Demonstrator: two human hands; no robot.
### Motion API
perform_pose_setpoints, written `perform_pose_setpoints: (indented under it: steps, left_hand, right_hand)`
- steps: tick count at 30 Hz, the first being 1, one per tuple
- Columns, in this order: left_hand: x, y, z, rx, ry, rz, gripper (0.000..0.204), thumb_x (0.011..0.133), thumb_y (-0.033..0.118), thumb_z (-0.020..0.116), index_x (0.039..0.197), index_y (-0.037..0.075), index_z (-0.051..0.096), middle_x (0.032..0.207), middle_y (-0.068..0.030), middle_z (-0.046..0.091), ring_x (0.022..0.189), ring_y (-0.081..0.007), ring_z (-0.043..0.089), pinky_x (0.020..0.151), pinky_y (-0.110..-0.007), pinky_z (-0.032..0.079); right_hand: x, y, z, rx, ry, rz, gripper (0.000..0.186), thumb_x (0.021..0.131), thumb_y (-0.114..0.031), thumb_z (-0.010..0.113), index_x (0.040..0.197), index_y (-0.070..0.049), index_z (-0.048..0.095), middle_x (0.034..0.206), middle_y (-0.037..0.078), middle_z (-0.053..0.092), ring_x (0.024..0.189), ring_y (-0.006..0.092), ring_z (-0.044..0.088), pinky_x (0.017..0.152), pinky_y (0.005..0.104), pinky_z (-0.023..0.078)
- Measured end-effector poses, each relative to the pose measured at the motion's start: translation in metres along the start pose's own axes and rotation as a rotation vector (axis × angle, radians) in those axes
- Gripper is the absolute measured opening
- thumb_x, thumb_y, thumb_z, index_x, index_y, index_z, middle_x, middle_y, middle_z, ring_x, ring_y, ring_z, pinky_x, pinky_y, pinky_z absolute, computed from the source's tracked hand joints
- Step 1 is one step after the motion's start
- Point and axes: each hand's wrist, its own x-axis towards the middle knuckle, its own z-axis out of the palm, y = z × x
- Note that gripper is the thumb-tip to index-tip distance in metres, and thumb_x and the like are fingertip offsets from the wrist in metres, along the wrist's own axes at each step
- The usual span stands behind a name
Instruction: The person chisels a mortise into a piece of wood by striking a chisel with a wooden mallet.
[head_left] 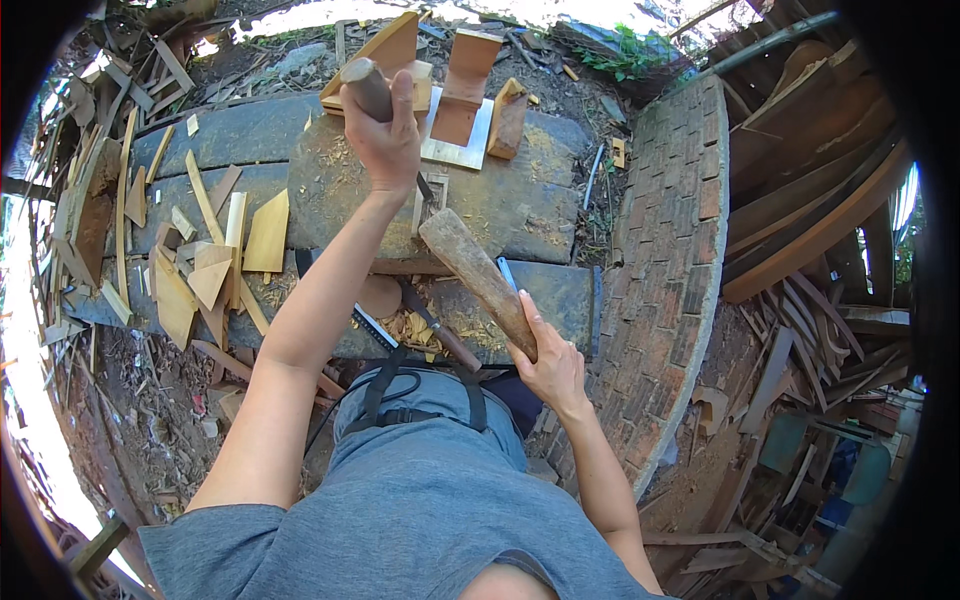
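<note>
My left hand (385, 145) is wrapped round the wooden handle of a chisel (368, 92), held upright above the bench. Its dark blade reaches down to a small pale wood piece (432, 200); whether the edge touches it I cannot tell. In my right hand (550, 365) is a worn wooden club (478, 275), gripped by its narrow end and slanting up to the left. The club's thick end hangs near the pale piece, apart from the chisel handle. A second chisel-like tool with a wooden handle (455, 345) lies among shavings close to my waist.
Wood offcuts (210, 270) cover the bench's left side. Beyond my left hand stand an angled wooden block (395, 50), a brown wooden piece (465, 85) on a pale plate, and another block (507, 120). A ruler (375, 328) lies nearby. A brick wall (665, 250) borders the right.
</note>
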Motion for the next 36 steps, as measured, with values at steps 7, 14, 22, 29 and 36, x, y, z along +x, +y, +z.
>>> perform_pose_setpoints:
  steps: [7, 14, 22, 29, 36]
  left_hand:
    - [-0.023, -0.018, -0.012, 0.194, 0.000, 0.241, 0.034, 0.101, 0.016, 0.064, 0.118, 0.007, 0.036, 0.091, -0.0063, 0.056, 0.061, -0.0090, 0.057, 0.056, -0.025, 0.050]
    - [-0.023, 0.008, -0.016, -0.118, -0.079, -0.151, 0.038, 0.096, 0.010, 0.070, 0.111, 0.009, 0.036, 0.081, -0.0036, 0.057, 0.057, -0.0097, 0.058, 0.049, -0.025, 0.049]
    - [-0.045, -0.008, -0.014, 0.103, -0.069, 0.103, 0.038, 0.094, 0.006, 0.073, 0.110, 0.007, 0.038, 0.080, -0.0027, 0.058, 0.057, -0.0085, 0.057, 0.050, -0.024, 0.048]
    - [-0.055, -0.037, -0.031, 0.161, -0.036, 0.175, 0.066, 0.080, 0.021, 0.085, 0.127, 0.003, 0.042, 0.103, -0.0137, 0.064, 0.094, -0.0283, 0.066, 0.083, -0.038, 0.051]
    - [-0.052, -0.026, -0.038, 0.236, -0.034, 0.166, 0.082, 0.079, 0.017, 0.079, 0.144, -0.002, 0.033, 0.131, -0.0198, 0.049, 0.124, -0.0352, 0.050, 0.106, -0.042, 0.038]
  right_hand:
    - [0.003, 0.001, -0.001, 0.002, -0.015, 0.008, 0.086, 0.083, -0.027, 0.075, 0.157, -0.034, 0.033, 0.095, 0.014, 0.068, 0.081, 0.0383, 0.069, 0.068, 0.0489, 0.055]
    - [0.002, 0.000, 0.000, 0.039, -0.006, 0.009, 0.084, 0.083, -0.027, 0.075, 0.157, -0.035, 0.034, 0.104, 0.014, 0.071, 0.088, 0.0377, 0.071, 0.073, 0.0468, 0.057]
    - [0.015, -0.028, -0.026, 0.330, 0.029, 0.123, 0.085, 0.086, -0.026, 0.075, 0.159, -0.026, 0.032, 0.118, 0.022, 0.071, 0.101, 0.0404, 0.072, 0.080, 0.0451, 0.059]
    - [0.049, -0.117, -0.127, 0.176, 0.374, -0.471, 0.083, 0.086, -0.017, 0.076, 0.158, -0.018, 0.035, 0.121, 0.024, 0.069, 0.102, 0.0365, 0.073, 0.087, 0.0413, 0.060]
    - [0.059, -0.123, -0.148, -0.020, 0.217, -0.356, 0.084, 0.080, -0.017, 0.082, 0.154, -0.020, 0.043, 0.121, 0.019, 0.070, 0.100, 0.0363, 0.073, 0.082, 0.0423, 0.060]
